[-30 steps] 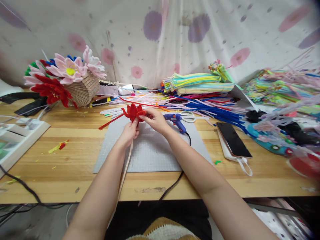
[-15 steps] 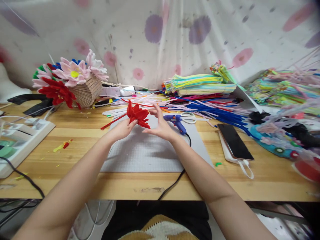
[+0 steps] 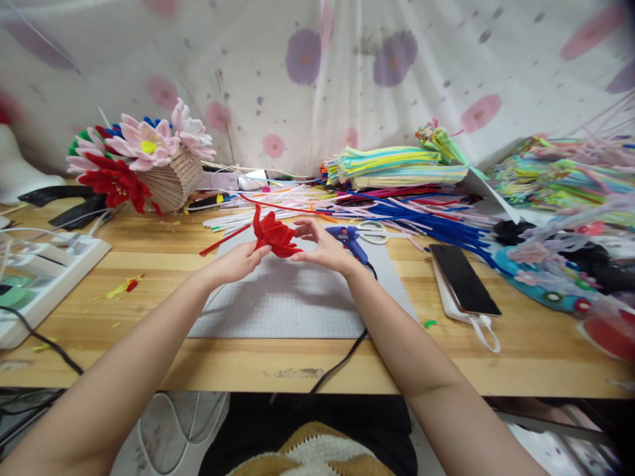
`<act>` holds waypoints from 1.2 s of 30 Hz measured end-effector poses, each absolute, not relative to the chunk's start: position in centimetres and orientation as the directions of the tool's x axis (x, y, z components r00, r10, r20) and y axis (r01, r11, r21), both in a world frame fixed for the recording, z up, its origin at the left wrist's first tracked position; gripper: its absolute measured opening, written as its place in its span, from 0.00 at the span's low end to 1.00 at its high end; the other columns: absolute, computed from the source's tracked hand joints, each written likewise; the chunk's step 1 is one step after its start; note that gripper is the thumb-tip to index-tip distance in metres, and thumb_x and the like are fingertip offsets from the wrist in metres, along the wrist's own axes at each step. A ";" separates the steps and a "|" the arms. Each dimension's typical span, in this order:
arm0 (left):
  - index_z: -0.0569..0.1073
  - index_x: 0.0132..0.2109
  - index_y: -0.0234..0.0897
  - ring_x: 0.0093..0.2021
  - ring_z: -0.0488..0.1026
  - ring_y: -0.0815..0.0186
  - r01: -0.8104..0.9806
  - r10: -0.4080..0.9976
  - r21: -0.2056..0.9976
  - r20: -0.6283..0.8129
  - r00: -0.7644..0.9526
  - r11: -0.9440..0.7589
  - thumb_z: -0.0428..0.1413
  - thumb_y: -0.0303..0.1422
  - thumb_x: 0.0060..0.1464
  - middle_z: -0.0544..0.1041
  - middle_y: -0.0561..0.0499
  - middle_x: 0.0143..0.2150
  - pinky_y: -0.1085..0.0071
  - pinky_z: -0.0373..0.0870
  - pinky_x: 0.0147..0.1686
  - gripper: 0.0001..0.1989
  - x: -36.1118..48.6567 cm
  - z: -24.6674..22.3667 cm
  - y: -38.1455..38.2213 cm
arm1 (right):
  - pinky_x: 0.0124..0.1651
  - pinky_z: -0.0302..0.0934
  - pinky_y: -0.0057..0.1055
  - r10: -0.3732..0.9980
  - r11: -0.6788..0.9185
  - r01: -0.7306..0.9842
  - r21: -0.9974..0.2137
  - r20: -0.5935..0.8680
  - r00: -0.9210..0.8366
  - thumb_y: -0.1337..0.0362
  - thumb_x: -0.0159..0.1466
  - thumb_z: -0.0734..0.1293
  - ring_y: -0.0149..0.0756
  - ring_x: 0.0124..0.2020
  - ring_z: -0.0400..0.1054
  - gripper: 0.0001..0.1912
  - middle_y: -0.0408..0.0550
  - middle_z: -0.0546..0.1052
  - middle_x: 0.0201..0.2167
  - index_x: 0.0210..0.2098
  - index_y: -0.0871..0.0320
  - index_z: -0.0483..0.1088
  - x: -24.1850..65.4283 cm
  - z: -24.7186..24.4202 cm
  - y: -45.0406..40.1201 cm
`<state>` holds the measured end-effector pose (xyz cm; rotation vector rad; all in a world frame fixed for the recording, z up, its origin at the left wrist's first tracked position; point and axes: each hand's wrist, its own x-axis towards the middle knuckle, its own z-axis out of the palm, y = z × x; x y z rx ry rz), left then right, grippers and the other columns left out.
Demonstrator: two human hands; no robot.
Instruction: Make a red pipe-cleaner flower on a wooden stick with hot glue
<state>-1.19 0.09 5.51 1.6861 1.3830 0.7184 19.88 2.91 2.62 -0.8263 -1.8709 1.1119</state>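
Observation:
A red fuzzy flower point(image 3: 276, 235) is held above the grey cutting mat point(image 3: 297, 311). My left hand point(image 3: 244, 260) pinches its base from the left. On the flower's right side, my right hand point(image 3: 320, 246) has its thumb and fingers apart, near the petal tips; whether they touch the petals is hard to tell. Just beyond my right hand lies a blue glue gun point(image 3: 351, 241), with white-handled scissors point(image 3: 373, 231) beside it. A red stem point(image 3: 224, 239) rests behind my left hand.
Loose pipe cleaners point(image 3: 421, 221) spread along the back. At the left are a flower basket point(image 3: 171, 182) and a power strip point(image 3: 54, 277). A phone point(image 3: 465, 279) lies on the right. The glue gun's black cord point(image 3: 342, 362) crosses the front edge.
The flower is slightly lower and tilted differently between my hands. My right hand's fingers have come down and curled nearer the petals. The mat's lower left corner has shifted a little left.

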 end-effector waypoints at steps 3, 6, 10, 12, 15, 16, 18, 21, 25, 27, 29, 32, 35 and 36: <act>0.75 0.31 0.36 0.32 0.70 0.61 0.502 0.974 0.857 -0.007 0.226 -0.111 0.57 0.36 0.46 0.76 0.49 0.29 0.74 0.63 0.31 0.08 -1.2 5.2 -0.1 | 0.57 0.54 0.41 0.776 0.426 0.112 -0.898 0.299 -0.555 0.56 0.45 0.74 0.39 0.53 0.62 0.42 0.52 0.64 0.54 0.55 0.53 0.56 19.4 2.4 2.6; 0.74 0.35 0.37 0.39 0.71 0.57 0.553 0.970 0.822 -0.003 0.244 -0.136 0.58 0.38 0.44 0.77 0.47 0.37 0.71 0.64 0.38 0.11 -1.3 4.7 -0.3 | 0.58 0.53 0.40 0.759 0.460 0.131 -0.878 0.312 -0.572 0.56 0.45 0.74 0.41 0.55 0.60 0.41 0.53 0.63 0.56 0.56 0.55 0.56 18.7 1.9 2.3; 0.71 0.35 0.37 0.40 0.72 0.54 0.621 0.991 0.781 -0.018 0.135 -0.071 0.60 0.39 0.41 0.77 0.45 0.34 0.70 0.64 0.36 0.14 -1.6 4.6 -0.4 | 0.56 0.55 0.39 0.777 0.476 0.182 -0.860 0.315 -0.544 0.57 0.47 0.72 0.40 0.51 0.63 0.37 0.52 0.68 0.52 0.54 0.58 0.60 18.2 1.6 1.9; 0.69 0.34 0.37 0.42 0.72 0.54 0.609 0.996 0.792 -0.011 0.086 -0.043 0.61 0.37 0.40 0.76 0.44 0.34 0.71 0.64 0.36 0.14 -1.7 4.8 -0.4 | 0.54 0.56 0.38 0.776 0.490 0.190 -0.851 0.326 -0.540 0.58 0.48 0.72 0.39 0.49 0.64 0.34 0.51 0.69 0.50 0.52 0.58 0.61 18.1 1.7 1.9; 0.68 0.33 0.38 0.44 0.71 0.53 0.619 0.997 0.784 -0.020 0.078 -0.032 0.63 0.37 0.38 0.76 0.45 0.34 0.70 0.64 0.39 0.14 -1.5 5.1 -0.6 | 0.53 0.56 0.38 0.763 0.536 0.231 -0.812 0.350 -0.543 0.58 0.47 0.72 0.40 0.49 0.64 0.32 0.52 0.70 0.49 0.50 0.59 0.64 18.0 1.9 1.7; 0.68 0.33 0.38 0.44 0.71 0.52 0.647 0.997 0.761 -0.014 0.077 -0.039 0.63 0.37 0.38 0.76 0.45 0.34 0.69 0.63 0.40 0.14 -1.4 5.2 -0.7 | 0.53 0.56 0.39 0.760 0.554 0.252 -0.793 0.358 -0.542 0.58 0.47 0.72 0.41 0.49 0.64 0.31 0.53 0.70 0.49 0.50 0.59 0.65 18.0 1.9 1.7; 0.67 0.33 0.39 0.45 0.71 0.51 0.710 0.997 0.701 0.023 0.078 -0.072 0.62 0.37 0.40 0.75 0.45 0.34 0.68 0.63 0.42 0.13 -1.1 5.1 -0.9 | 0.52 0.56 0.39 0.756 0.584 0.293 -0.757 0.376 -0.536 0.59 0.47 0.72 0.41 0.49 0.63 0.30 0.52 0.71 0.47 0.48 0.58 0.66 17.9 2.0 1.6; 0.67 0.34 0.39 0.45 0.71 0.50 0.757 0.993 0.643 0.080 0.082 -0.114 0.59 0.36 0.45 0.74 0.45 0.33 0.66 0.62 0.43 0.10 -0.8 4.9 -1.3 | 0.51 0.56 0.39 0.755 0.603 0.320 -0.731 0.394 -0.525 0.59 0.47 0.72 0.41 0.48 0.62 0.29 0.51 0.71 0.45 0.48 0.57 0.67 17.7 1.9 1.4; 0.68 0.32 0.38 0.44 0.72 0.49 0.790 0.991 0.598 0.093 0.096 -0.133 0.57 0.36 0.47 0.74 0.44 0.30 0.63 0.62 0.45 0.08 -0.5 4.5 -1.6 | 0.51 0.57 0.38 0.768 0.578 0.313 -0.754 0.373 -0.521 0.57 0.47 0.73 0.40 0.47 0.62 0.28 0.51 0.70 0.43 0.46 0.58 0.68 17.5 1.4 1.4; 0.68 0.32 0.38 0.43 0.72 0.50 0.803 0.991 0.581 0.095 0.093 -0.131 0.56 0.36 0.48 0.74 0.44 0.30 0.63 0.62 0.45 0.07 -0.4 4.3 -1.6 | 0.50 0.57 0.37 0.771 0.569 0.308 -0.763 0.364 -0.522 0.57 0.47 0.72 0.39 0.46 0.63 0.26 0.50 0.70 0.42 0.44 0.58 0.69 17.4 1.2 1.5; 0.69 0.34 0.37 0.42 0.72 0.51 0.853 0.991 0.504 0.077 0.112 -0.136 0.54 0.36 0.50 0.75 0.43 0.32 0.64 0.63 0.44 0.07 -0.2 4.2 -1.6 | 0.48 0.58 0.36 0.771 0.569 0.312 -0.761 0.361 -0.524 0.57 0.48 0.72 0.39 0.44 0.63 0.24 0.50 0.70 0.41 0.42 0.59 0.69 17.3 0.9 1.4; 0.68 0.40 0.34 0.40 0.73 0.53 0.952 0.983 0.250 0.015 0.180 -0.179 0.47 0.36 0.56 0.76 0.40 0.36 0.64 0.64 0.40 0.11 0.0 4.4 -1.7 | 0.46 0.58 0.35 0.773 0.572 0.326 -0.753 0.361 -0.522 0.57 0.48 0.72 0.38 0.43 0.63 0.21 0.50 0.70 0.39 0.38 0.61 0.69 17.3 0.6 1.4; 0.67 0.43 0.32 0.40 0.74 0.54 0.971 0.974 0.086 -0.013 0.226 -0.224 0.44 0.36 0.58 0.76 0.38 0.39 0.64 0.65 0.37 0.13 0.1 4.7 -1.8 | 0.46 0.58 0.35 0.785 0.552 0.318 -0.771 0.351 -0.510 0.57 0.49 0.71 0.37 0.42 0.63 0.20 0.49 0.71 0.40 0.39 0.60 0.69 17.2 0.4 1.4; 0.67 0.44 0.32 0.40 0.74 0.54 0.971 0.973 0.068 -0.020 0.231 -0.230 0.43 0.36 0.58 0.76 0.38 0.39 0.65 0.65 0.37 0.14 0.1 4.8 -1.8 | 0.47 0.58 0.35 0.790 0.540 0.308 -0.784 0.344 -0.508 0.58 0.49 0.71 0.37 0.43 0.64 0.21 0.49 0.71 0.40 0.40 0.60 0.69 17.2 0.4 1.4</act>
